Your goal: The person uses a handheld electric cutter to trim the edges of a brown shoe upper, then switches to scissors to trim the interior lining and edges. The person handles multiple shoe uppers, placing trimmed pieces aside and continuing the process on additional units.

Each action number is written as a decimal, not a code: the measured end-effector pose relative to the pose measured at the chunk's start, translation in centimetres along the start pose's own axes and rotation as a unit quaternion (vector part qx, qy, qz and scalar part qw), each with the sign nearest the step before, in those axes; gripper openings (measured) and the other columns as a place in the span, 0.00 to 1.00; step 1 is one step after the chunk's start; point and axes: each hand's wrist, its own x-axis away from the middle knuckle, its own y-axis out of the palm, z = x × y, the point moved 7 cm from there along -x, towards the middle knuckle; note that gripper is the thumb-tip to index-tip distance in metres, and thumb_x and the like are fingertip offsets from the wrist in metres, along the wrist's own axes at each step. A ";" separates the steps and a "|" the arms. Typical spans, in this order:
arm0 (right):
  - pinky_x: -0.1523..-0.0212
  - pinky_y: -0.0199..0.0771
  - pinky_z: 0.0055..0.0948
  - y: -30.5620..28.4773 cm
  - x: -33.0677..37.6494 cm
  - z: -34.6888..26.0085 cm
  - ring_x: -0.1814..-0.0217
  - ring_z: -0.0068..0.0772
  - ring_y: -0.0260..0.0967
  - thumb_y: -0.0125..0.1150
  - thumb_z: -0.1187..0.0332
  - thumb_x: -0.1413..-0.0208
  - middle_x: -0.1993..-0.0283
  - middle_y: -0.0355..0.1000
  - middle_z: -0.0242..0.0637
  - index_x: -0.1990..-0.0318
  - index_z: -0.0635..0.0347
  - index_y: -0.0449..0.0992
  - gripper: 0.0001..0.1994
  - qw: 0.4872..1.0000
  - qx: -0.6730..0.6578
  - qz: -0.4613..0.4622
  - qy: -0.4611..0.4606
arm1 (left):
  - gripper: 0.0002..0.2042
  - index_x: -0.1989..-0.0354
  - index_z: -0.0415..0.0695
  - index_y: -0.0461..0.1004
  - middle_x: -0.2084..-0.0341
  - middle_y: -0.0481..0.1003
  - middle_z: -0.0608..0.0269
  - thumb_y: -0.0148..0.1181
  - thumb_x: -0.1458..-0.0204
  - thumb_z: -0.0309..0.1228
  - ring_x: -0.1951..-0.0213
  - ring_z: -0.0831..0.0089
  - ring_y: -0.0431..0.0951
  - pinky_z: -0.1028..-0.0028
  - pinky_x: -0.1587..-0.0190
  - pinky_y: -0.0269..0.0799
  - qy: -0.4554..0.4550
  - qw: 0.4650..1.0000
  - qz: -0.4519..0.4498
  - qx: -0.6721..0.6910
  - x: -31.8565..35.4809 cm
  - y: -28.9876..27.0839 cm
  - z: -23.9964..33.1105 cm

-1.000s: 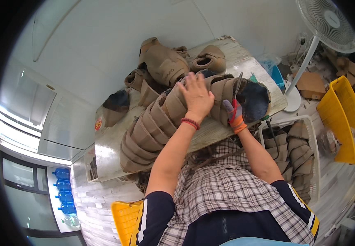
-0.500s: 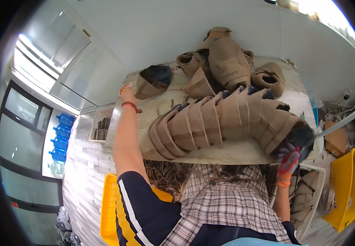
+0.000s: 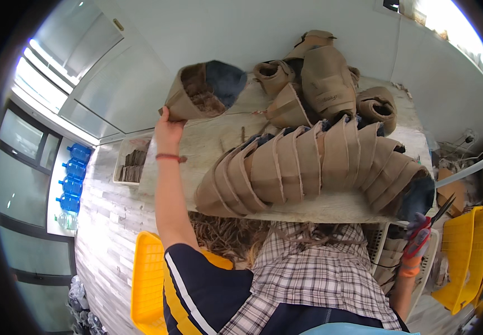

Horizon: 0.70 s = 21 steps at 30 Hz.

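My left hand (image 3: 169,133), with a red cord on its wrist, grips the edge of a brown canvas piece (image 3: 181,103) and holds it above the table's far left. The piece is cone-like, open at one end, with a furry brown and dark blue lining. In my right hand (image 3: 415,241), in a grey and orange work glove, is a pair of scissors (image 3: 444,209) with dark blades pointing up and away. Between my hands, a long curved row of nested brown canvas pieces (image 3: 292,167) lies across the table (image 3: 219,129).
More brown pieces (image 3: 328,78) are piled at the back. Brown strips (image 3: 219,231) hang below the front edge. Yellow baskets (image 3: 465,257) stand right, another yellow basket (image 3: 147,279) left. A white bin (image 3: 116,170) is beyond the table's left side. A pale pole (image 3: 467,174) slants in at right.
My left hand has lifted the canvas piece off the table's far left. My right hand has moved away from the row's end, down and right, and the scissors now show plainly.
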 end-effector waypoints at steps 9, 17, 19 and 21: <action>0.62 0.65 0.24 10.7 -0.8 -14.8 0.64 0.22 0.63 0.60 0.71 0.55 0.64 0.69 0.32 0.49 0.63 0.66 0.22 0.952 0.087 -0.269 -0.117 | 0.20 0.44 0.39 0.61 0.48 0.68 0.54 0.46 0.41 0.36 0.44 0.59 0.66 0.58 0.41 0.60 -0.099 0.993 -0.060 0.011 25.7 10.1 -3.0; 0.64 0.70 0.33 17.3 2.2 -14.6 0.65 0.38 0.71 0.63 0.57 0.58 0.69 0.71 0.36 0.65 0.53 0.74 0.14 0.707 0.499 -0.394 -0.309 | 0.21 0.42 0.36 0.59 0.45 0.65 0.53 0.45 0.40 0.34 0.43 0.61 0.65 0.62 0.39 0.58 -0.288 0.955 -0.046 0.049 36.6 9.4 -16.9; 0.63 0.71 0.32 17.6 2.8 -11.7 0.65 0.35 0.71 0.60 0.54 0.56 0.69 0.72 0.35 0.63 0.52 0.75 0.15 0.655 0.551 -0.449 -0.256 | 0.20 0.42 0.37 0.60 0.45 0.65 0.55 0.44 0.40 0.33 0.43 0.63 0.65 0.63 0.39 0.58 -0.311 0.948 -0.025 0.053 37.3 8.8 -18.9; 0.63 0.71 0.33 17.6 3.2 -9.6 0.64 0.35 0.72 0.62 0.55 0.57 0.69 0.72 0.35 0.64 0.53 0.74 0.16 0.640 0.570 -0.466 -0.220 | 0.19 0.42 0.37 0.60 0.45 0.65 0.56 0.44 0.40 0.33 0.43 0.63 0.65 0.63 0.39 0.57 -0.311 0.949 -0.016 0.054 37.7 8.2 -20.1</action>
